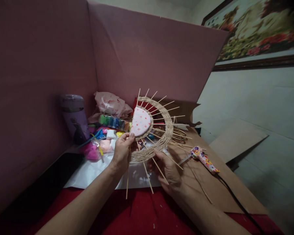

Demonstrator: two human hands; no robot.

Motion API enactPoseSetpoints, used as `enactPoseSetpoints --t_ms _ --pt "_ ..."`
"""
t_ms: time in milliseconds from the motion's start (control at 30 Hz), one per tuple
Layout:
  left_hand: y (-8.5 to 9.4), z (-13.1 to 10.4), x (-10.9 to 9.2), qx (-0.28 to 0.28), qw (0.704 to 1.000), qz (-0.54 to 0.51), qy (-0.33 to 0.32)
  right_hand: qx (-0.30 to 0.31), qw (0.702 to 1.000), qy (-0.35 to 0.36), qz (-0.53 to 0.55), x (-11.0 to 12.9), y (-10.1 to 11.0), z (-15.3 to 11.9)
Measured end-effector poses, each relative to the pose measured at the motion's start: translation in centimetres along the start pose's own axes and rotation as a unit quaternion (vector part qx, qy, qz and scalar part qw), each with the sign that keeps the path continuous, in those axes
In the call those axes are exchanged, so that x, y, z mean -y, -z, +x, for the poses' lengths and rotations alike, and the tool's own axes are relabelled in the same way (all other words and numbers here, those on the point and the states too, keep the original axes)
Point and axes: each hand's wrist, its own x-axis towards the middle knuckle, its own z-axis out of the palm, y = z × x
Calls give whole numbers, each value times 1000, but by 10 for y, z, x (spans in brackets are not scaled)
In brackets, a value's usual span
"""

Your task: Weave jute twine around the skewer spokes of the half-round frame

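It is dim, darkest along the left side and in the top right corner, with a soft shine on the white paper (pixel 84 176), faint shadows on the red cloth (pixel 142 212), a slightly blurry cup (pixel 77 127), a clearer string half ring (pixel 169 125), and a stretched-looking wall picture (pixel 259 32).

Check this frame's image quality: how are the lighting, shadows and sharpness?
Head view: dim overall, darkest toward the lower left and upper-right corner; the twine weaving and its polka-dot half-disc look fairly crisp, the lilac tumbler softer; shadows fall on the red surface in the foreground; the tumbler's outward lean is probably wide-lens distortion.
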Motion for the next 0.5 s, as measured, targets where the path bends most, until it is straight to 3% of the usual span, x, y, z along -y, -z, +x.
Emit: enactPoseSetpoints --t_ms 333,500 --pt "-2 -3 1 13 1000 9 -21 0 1000 9 -28 -6 4 3" --pt "-1 -2 -3 18 999 -6 -28 50 998 23 -31 -2 2 -1"
